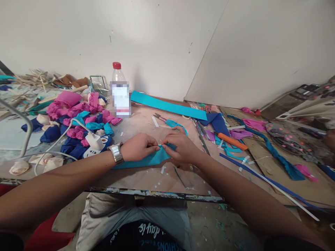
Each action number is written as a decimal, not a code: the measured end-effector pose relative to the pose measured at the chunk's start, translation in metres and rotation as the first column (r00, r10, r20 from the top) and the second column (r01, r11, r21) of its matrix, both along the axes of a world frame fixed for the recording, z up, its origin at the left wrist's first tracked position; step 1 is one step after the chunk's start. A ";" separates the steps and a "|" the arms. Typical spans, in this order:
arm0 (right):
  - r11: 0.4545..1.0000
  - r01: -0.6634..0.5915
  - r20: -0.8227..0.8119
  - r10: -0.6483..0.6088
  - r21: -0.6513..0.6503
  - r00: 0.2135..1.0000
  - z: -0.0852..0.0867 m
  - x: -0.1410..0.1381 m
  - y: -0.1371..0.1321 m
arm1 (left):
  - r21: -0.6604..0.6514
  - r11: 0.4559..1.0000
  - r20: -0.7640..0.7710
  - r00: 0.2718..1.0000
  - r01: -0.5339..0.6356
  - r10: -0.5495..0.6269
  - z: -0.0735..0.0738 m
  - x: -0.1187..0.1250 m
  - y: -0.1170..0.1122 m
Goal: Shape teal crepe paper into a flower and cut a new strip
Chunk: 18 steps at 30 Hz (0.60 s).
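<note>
A turquoise strip of fabric [146,160] lies along the table under both hands. My left hand [138,146], with a metal watch on its wrist, pinches the strip's upper edge between thumb and fingers. Right beside it, my right hand [180,144] pinches the same edge, the fingertips of both hands nearly touching. Part of the strip is hidden behind my right hand. Just beyond the hands rests a pair of scissors [161,117] with turquoise around the handle.
Pink, blue and cream fabric bundles [70,108] crowd the left, with a white charger [94,141] on a power strip. A red-capped bottle [119,75] stands behind, near another turquoise strip [167,105]. An orange cutter [231,141] and a white rod [282,190] lie right.
</note>
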State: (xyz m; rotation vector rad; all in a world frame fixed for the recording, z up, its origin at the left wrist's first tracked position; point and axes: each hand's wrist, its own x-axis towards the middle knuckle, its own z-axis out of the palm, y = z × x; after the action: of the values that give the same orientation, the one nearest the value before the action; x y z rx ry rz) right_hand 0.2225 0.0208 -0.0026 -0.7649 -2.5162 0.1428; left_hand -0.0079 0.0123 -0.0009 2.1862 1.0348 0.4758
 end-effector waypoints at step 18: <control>1.000 0.006 -0.008 -0.007 -0.019 1.000 0.000 0.000 -0.001 | -0.025 0.999 -0.005 1.000 0.030 -0.030 -0.002 -0.001 -0.001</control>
State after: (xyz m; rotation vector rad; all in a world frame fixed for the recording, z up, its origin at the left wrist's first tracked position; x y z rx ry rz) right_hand 0.2229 0.0202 -0.0023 -0.7783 -2.5073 0.1671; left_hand -0.0089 0.0115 -0.0027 2.1789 1.0039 0.4413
